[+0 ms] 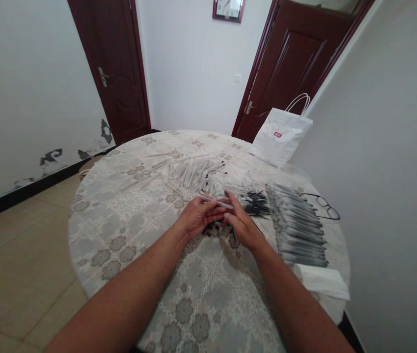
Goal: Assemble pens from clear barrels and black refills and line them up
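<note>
Both my hands meet over the middle of a round table [120, 220] with a flowered cloth. My left hand [197, 218] and my right hand [241, 223] are closed on one thin white pen barrel [217, 202], held crosswise between the fingertips. Beyond the hands lies a heap of empty white pen barrels [191, 174]. To the right of it is a small pile of black refills [257, 203]. Further right runs a long row of finished pens [298, 225].
Black-rimmed glasses [324, 206] lie at the table's right edge. A white paper bag [280, 135] stands at the far right rim. A folded white tissue [322, 280] lies near the front right. A wall is close on the right; two dark doors stand behind.
</note>
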Demonstrator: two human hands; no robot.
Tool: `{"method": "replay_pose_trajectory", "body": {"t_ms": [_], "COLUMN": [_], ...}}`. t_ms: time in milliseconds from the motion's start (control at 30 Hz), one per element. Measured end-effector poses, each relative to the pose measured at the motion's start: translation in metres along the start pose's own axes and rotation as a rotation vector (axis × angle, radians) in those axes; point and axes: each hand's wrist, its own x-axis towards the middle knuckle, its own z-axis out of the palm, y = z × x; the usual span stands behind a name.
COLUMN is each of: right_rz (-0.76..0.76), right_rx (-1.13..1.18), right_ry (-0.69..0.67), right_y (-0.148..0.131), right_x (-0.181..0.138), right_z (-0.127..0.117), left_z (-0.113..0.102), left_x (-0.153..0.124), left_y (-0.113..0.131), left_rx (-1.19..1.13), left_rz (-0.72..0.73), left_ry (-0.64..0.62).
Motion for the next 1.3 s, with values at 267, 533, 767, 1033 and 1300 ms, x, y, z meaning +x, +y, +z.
{"method": "replay_pose_trajectory", "body": {"t_ms": [267,533,767,1033,1300], "right_rz": [-0.097,-0.024,0.001,0.038,0.022], "right_rx": [-0.621,-0.935,-1.045,-1.097,-1.161], "right_ry": [-0.026,-0.220,-0.294,-0.289,-0.280], "right_y": [-0.007,0.004,0.001,0.011,0.013], "right_x": [0.003,0.001,0.001,0.004,0.004], "right_z": [-0.037,-0.035,-0.023,-0.020,-0.020], "left_z": [-0.002,-0.005,-0.004,-0.005,-0.004], "left_x": [0.004,0.010,0.009,0.008,0.008], "left_y": [0.006,0.005,0.006,0.005,0.004], "left_rx": [-0.084,-0.101,-0.080,-0.048,-0.037], "left_rz": [0.050,0.112,0.115,0.101,0.096], "left_ry": [0.181,0.284,0.285,0.273,0.279]}}
